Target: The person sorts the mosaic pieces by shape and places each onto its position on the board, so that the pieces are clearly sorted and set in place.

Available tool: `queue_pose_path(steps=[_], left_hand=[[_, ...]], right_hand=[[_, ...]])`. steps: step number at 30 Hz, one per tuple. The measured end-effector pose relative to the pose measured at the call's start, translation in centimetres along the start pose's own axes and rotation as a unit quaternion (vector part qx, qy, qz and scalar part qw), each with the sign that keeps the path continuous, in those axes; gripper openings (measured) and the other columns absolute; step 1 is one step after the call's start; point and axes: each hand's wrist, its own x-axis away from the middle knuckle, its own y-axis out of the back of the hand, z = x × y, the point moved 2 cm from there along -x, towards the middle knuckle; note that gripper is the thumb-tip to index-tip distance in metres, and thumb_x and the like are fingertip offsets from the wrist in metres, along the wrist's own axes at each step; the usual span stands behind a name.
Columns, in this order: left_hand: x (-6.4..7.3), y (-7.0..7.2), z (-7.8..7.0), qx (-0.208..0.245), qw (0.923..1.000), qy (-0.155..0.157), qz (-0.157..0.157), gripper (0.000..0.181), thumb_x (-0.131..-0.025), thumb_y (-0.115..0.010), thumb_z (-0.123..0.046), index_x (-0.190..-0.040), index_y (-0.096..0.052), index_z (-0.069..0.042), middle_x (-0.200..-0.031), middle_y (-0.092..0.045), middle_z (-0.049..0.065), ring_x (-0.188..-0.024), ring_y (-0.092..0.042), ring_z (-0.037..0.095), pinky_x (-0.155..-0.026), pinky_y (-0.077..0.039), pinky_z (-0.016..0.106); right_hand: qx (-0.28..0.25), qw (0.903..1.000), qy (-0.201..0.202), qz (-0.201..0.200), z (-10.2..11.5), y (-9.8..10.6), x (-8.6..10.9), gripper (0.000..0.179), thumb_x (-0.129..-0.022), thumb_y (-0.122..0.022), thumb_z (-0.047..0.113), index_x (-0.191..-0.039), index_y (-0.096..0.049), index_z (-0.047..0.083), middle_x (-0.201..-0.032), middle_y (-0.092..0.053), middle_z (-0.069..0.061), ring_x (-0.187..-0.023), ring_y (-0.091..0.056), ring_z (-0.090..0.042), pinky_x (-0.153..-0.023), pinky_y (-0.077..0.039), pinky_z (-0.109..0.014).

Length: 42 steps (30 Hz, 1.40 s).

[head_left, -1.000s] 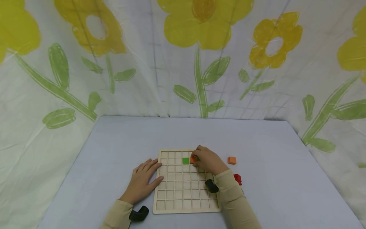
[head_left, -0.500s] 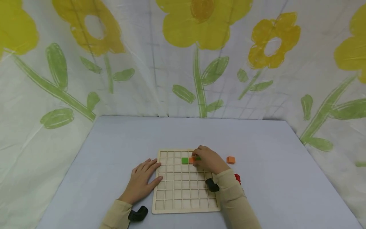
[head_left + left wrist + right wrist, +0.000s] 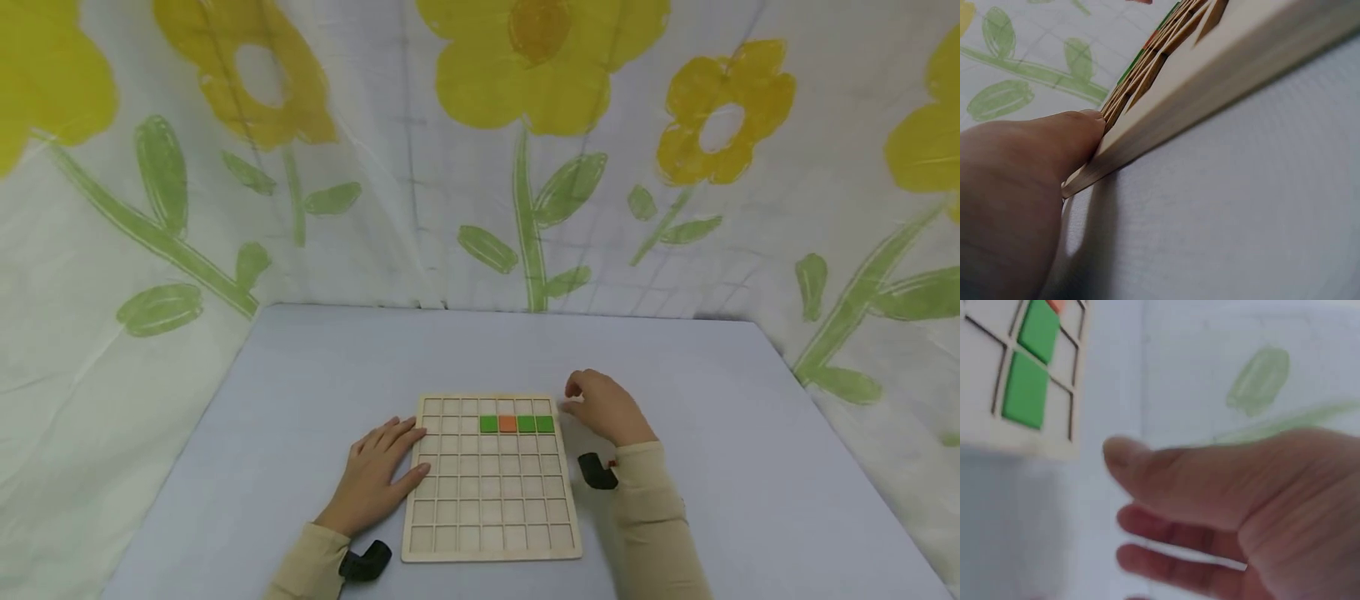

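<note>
A wooden grid board [image 3: 491, 557] lies on the table, its second row from the far side bearing an orange tile [image 3: 507, 424] with a green tile [image 3: 489, 424] on its left and two more green tiles [image 3: 1025, 390] on its right. My left hand [image 3: 377, 479] rests on the board's left edge, fingers straight; the left wrist view shows the thumb [image 3: 1079, 134] on the rim. Just off the board's far right corner hovers my right hand [image 3: 606, 408]. Its thumb and fingers are loosely bent and apart, with nothing seen between them.
A sliver of red [image 3: 612, 463] shows beside the right wrist, mostly hidden by the sleeve. Each wrist carries a black camera [image 3: 597, 472]. Behind the pale table [image 3: 360, 350] hangs a white cloth with yellow flowers [image 3: 525, 67].
My right hand has left the tiles and moved right, off the board, uncovering the two green tiles. It now covers the spot where orange tiles lay. The left hand stays put.
</note>
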Motion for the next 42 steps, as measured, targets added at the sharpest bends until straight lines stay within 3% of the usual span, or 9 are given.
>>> queue_pose_path(steps=[6,14,21,30,42], left_hand=[[0.1,0.3,0.1,-0.005,1.0000,0.003,-0.003,0.054,-0.090,-0.060,-0.048,-0.136,-0.054,-0.020,-0.146,-0.046,0.004,-0.138,-0.034,0.029,-0.104,-0.025,0.055],[0.3,0.5,0.3,-0.005,0.9999,0.001,-0.011,0.053,-0.089,-0.063,-0.045,-0.135,-0.054,-0.019,-0.146,-0.046,0.004,-0.138,-0.034,0.030,-0.104,-0.024,0.054],[0.2,0.5,0.1,-0.004,0.9999,-0.003,-0.013,0.053,-0.090,-0.063,-0.044,-0.135,-0.055,-0.019,-0.146,-0.046,0.005,-0.138,-0.035,0.030,-0.104,-0.024,0.054],[0.1,0.3,-0.2,-0.007,0.9997,-0.012,-0.022,0.053,-0.089,-0.063,-0.044,-0.135,-0.055,-0.017,-0.144,-0.048,0.007,-0.136,-0.037,0.032,-0.102,-0.026,0.056],[0.0,0.1,-0.2,-0.003,1.0000,0.001,-0.002,0.055,-0.090,-0.062,-0.046,-0.137,-0.054,-0.019,-0.146,-0.046,0.004,-0.138,-0.034,0.029,-0.105,-0.025,0.055]], right_hand=[[-0.012,0.9935,-0.102,0.050,-2.6,1.4,0.8,0.033,-0.088,-0.069,0.023,-0.106,-0.059,-0.002,-0.094,-0.067,-0.012,-0.078,-0.061,-0.022,-0.069,-0.049,-0.041],[-0.021,0.9852,-0.154,0.072,-3.5,2.0,1.5,0.040,-0.083,-0.073,0.028,-0.099,-0.059,-0.005,-0.100,-0.065,-0.019,-0.086,-0.058,-0.031,-0.072,-0.048,-0.045],[-0.028,0.9841,-0.151,0.090,-3.7,1.8,1.8,0.039,-0.086,-0.071,0.027,-0.100,-0.059,-0.007,-0.102,-0.064,-0.020,-0.090,-0.060,-0.032,-0.076,-0.049,-0.047],[-0.028,0.9873,-0.137,0.075,-4.1,1.3,1.9,0.028,-0.084,-0.072,0.021,-0.092,-0.058,-0.002,-0.090,-0.062,-0.012,-0.080,-0.054,-0.026,-0.071,-0.047,-0.042],[-0.034,0.9878,-0.136,0.068,-4.1,1.5,1.8,0.029,-0.085,-0.073,0.023,-0.093,-0.058,-0.001,-0.086,-0.062,-0.008,-0.078,-0.053,-0.025,-0.069,-0.045,-0.040]])
